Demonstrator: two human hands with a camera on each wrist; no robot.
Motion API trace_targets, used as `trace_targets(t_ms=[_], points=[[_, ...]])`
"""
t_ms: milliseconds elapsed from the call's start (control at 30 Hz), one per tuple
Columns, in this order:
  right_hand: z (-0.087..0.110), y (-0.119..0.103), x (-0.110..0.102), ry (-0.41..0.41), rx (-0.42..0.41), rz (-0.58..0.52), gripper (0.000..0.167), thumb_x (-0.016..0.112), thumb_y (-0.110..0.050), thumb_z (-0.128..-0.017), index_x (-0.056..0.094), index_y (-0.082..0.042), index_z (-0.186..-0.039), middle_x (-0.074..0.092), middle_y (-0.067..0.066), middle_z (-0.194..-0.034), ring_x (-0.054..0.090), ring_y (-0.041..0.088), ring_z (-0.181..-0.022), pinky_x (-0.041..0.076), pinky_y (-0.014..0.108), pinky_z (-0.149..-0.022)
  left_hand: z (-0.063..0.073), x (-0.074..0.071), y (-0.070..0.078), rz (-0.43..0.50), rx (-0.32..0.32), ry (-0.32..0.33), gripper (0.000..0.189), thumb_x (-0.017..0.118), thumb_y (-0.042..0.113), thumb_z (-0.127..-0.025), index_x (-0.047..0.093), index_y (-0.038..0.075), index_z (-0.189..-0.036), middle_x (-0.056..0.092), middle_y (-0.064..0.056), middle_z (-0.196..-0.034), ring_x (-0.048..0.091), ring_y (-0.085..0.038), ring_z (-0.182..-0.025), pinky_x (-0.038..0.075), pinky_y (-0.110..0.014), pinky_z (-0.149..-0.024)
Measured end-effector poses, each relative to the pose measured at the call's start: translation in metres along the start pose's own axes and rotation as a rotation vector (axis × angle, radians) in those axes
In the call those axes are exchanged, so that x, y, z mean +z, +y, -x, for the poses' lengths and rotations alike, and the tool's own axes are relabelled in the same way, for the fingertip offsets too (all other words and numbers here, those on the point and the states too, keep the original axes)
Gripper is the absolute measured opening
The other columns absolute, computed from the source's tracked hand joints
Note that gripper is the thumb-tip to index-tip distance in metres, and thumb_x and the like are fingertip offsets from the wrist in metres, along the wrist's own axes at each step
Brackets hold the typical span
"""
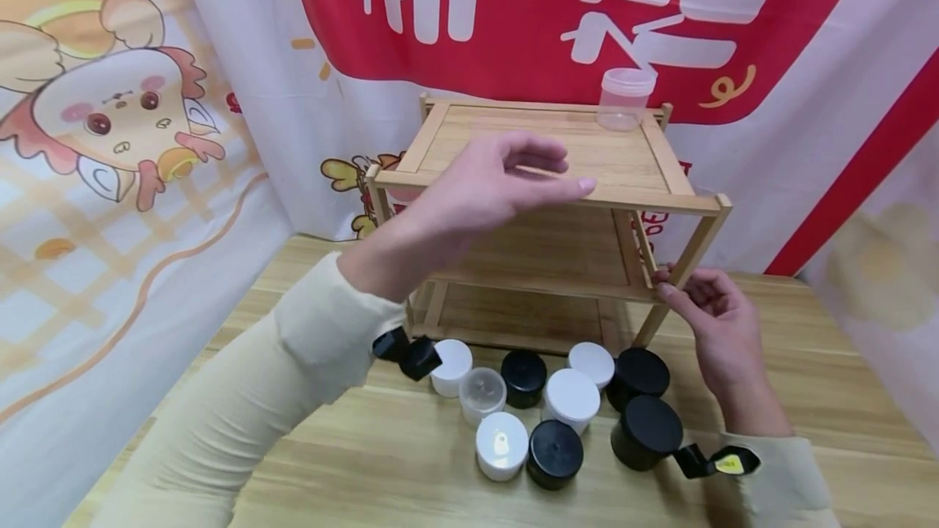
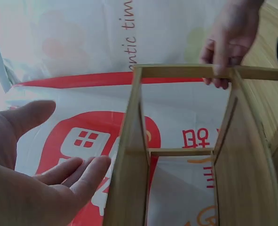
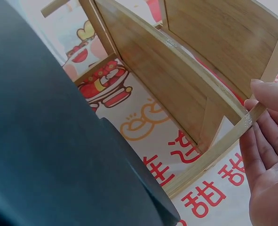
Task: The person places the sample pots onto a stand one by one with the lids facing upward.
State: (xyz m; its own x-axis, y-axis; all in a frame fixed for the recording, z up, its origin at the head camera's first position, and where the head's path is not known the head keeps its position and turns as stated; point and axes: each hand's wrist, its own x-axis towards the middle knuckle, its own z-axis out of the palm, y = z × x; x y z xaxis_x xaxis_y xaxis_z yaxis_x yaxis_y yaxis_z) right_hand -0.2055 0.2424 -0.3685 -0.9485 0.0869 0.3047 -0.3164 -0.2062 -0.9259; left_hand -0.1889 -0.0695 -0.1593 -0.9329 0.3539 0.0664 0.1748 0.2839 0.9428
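Note:
A three-tier wooden shelf [image 1: 447,137] stands in the middle of the head view. Above its top board hovers my left hand [image 1: 506,182], with fingers loosely extended and nothing in them. The left wrist view shows that hand [image 2: 44,174] beside the top board's edge, palm and fingers free. My right hand [image 1: 722,324] holds the shelf's front right post at the middle tier. In the right wrist view, thumb and fingers of the right hand [image 3: 275,146] pinch the wooden frame. A clear lidded jar [image 1: 626,100] is on the top board's back right corner.
In front of the shelf, several jars stand close together on the wood-grain surface [image 1: 352,463]: white-lidded ones [image 1: 501,445], black ones [image 1: 645,432] and a translucent one [image 1: 482,394]. Printed cloth [image 1: 308,145] hangs behind and at both sides. A large dark shape [image 3: 59,132] blocks much of the right wrist view.

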Motion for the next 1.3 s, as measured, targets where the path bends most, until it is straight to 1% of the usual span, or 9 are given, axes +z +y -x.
trace_targets(t_ms=[100, 267, 367, 500, 633, 800, 1000, 1233, 1300], points=[[0.0, 0.0, 0.0, -0.008, -0.005, -0.008, 0.026, 0.073, 0.005, -0.098, 0.069, -0.003, -0.123, 0.08, -0.001, -0.122, 0.077, 0.009, -0.112, 0.06, 0.019, -0.096, 0.013, 0.001, -0.007, 0.034, -0.011, -0.014, 0.059, 0.081, 0.032, -0.097, 0.059, 0.017, -0.15, 0.066, 0.001, -0.144, 0.065, -0.016, -0.131, 0.052, -0.041, -0.117], [-0.002, -0.001, 0.001, -0.006, -0.009, -0.003, 0.026, 0.074, 0.003, -0.098, 0.068, -0.003, -0.123, 0.08, 0.002, -0.124, 0.076, 0.009, -0.113, 0.06, 0.019, -0.097, 0.033, -0.004, -0.01, 0.106, 0.013, 0.007, 0.053, 0.081, 0.025, -0.098, 0.062, 0.016, -0.146, 0.069, 0.001, -0.14, 0.067, -0.016, -0.128, 0.053, -0.042, -0.116], [-0.002, -0.003, 0.001, -0.004, -0.009, 0.004, 0.026, 0.074, 0.002, -0.098, 0.068, -0.003, -0.124, 0.079, 0.001, -0.123, 0.076, 0.009, -0.112, 0.06, 0.018, -0.096, 0.042, -0.006, -0.015, 0.135, 0.028, -0.023, 0.048, 0.08, 0.02, -0.098, 0.064, 0.013, -0.143, 0.071, -0.001, -0.136, 0.067, -0.018, -0.127, 0.053, -0.042, -0.116], [-0.002, -0.003, 0.001, 0.0, -0.001, 0.01, 0.028, 0.074, 0.002, -0.098, 0.068, -0.003, -0.125, 0.08, 0.0, -0.122, 0.076, 0.009, -0.112, 0.06, 0.018, -0.096, 0.052, -0.006, -0.029, 0.141, 0.024, -0.065, 0.047, 0.081, 0.017, -0.097, 0.066, 0.014, -0.141, 0.071, -0.001, -0.137, 0.068, -0.019, -0.129, 0.055, -0.04, -0.114], [0.0, -0.003, 0.0, 0.003, 0.011, 0.023, 0.03, 0.075, 0.0, -0.098, 0.067, -0.002, -0.127, 0.079, -0.001, -0.122, 0.075, 0.009, -0.113, 0.06, 0.018, -0.097, 0.061, -0.005, -0.05, 0.148, 0.04, -0.078, 0.05, 0.08, 0.014, -0.097, 0.064, 0.013, -0.143, 0.069, -0.003, -0.142, 0.068, -0.021, -0.133, 0.056, -0.037, -0.113], [0.0, 0.0, -0.001, 0.001, 0.006, 0.026, 0.028, 0.074, 0.001, -0.098, 0.067, -0.002, -0.126, 0.08, -0.002, -0.12, 0.075, 0.01, -0.113, 0.06, 0.018, -0.097, 0.07, -0.006, -0.08, 0.187, 0.051, -0.063, 0.05, 0.079, 0.009, -0.096, 0.063, 0.012, -0.144, 0.067, -0.004, -0.146, 0.065, -0.026, -0.139, 0.057, -0.036, -0.111], [0.0, 0.0, 0.0, 0.011, -0.016, 0.038, 0.027, 0.073, 0.003, -0.099, 0.068, -0.001, -0.125, 0.08, -0.001, -0.119, 0.074, 0.011, -0.111, 0.06, 0.018, -0.096, 0.081, -0.01, -0.113, 0.123, 0.058, -0.003, 0.052, 0.084, 0.014, -0.094, 0.064, 0.018, -0.143, 0.066, -0.004, -0.149, 0.063, -0.025, -0.14, 0.053, -0.034, -0.116], [0.0, -0.001, 0.001, 0.012, -0.001, 0.04, 0.028, 0.074, 0.002, -0.098, 0.068, -0.001, -0.125, 0.08, -0.002, -0.119, 0.075, 0.01, -0.111, 0.06, 0.019, -0.096, 0.092, -0.015, -0.163, 0.144, 0.044, 0.082, 0.057, 0.085, 0.012, -0.092, 0.063, 0.016, -0.145, 0.065, -0.004, -0.15, 0.063, -0.027, -0.14, 0.053, -0.026, -0.112], [0.0, 0.0, 0.001, 0.011, -0.001, 0.037, 0.027, 0.074, 0.002, -0.098, 0.068, -0.002, -0.125, 0.08, -0.003, -0.12, 0.075, 0.01, -0.111, 0.06, 0.019, -0.096, 0.094, -0.015, -0.174, 0.129, 0.038, 0.105, 0.058, 0.085, 0.013, -0.092, 0.063, 0.016, -0.145, 0.064, -0.004, -0.151, 0.062, -0.028, -0.14, 0.053, -0.025, -0.112]])
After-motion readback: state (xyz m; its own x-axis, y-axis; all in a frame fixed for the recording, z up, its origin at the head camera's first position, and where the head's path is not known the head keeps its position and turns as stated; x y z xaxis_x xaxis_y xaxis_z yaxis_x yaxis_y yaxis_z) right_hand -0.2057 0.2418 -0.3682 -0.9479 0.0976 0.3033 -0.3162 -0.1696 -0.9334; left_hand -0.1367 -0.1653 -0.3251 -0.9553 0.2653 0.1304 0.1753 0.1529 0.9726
